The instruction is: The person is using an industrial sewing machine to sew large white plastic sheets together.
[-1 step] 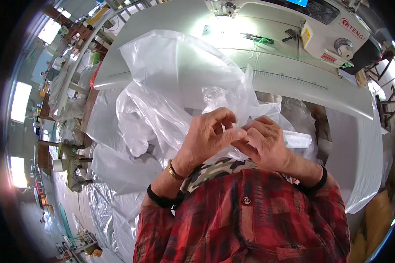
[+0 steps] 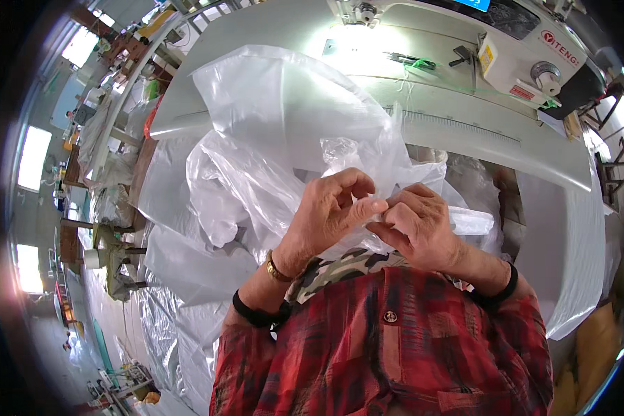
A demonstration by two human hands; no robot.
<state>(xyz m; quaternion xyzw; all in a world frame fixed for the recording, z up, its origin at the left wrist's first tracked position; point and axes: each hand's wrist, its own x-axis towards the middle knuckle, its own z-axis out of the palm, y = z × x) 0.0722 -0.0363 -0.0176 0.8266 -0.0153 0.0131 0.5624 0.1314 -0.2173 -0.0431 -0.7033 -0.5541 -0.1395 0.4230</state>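
The sewing machine point(image 2: 509, 59) carried red lettering point(image 2: 560, 47) on its white body, with a yellow label point(image 2: 487, 59) at the body's inner end, a small red label point(image 2: 523, 92) low on its near side, and a lit blue screen point(image 2: 473, 3) above, cut off by the picture's edge. Nearer the person than the machine, a ruler scale point(image 2: 457, 128) of fine marks ran along the surface point(image 2: 457, 104). The translucent plastic sheeting point(image 2: 284, 90) lay crumpled in front of the machine and to its left, spilling off the surface toward the person. The left hand point(image 2: 333, 211) and right hand point(image 2: 419, 225) met over the sheeting, also on the machine's near side; the fingers of both were curled, but whether they pinched any of it could not be told. Compared with the earlier frame, the left thumb had drawn back from the right hand's fingers, its tip showing clearly beside them, while the sheeting had kept much the same folds.
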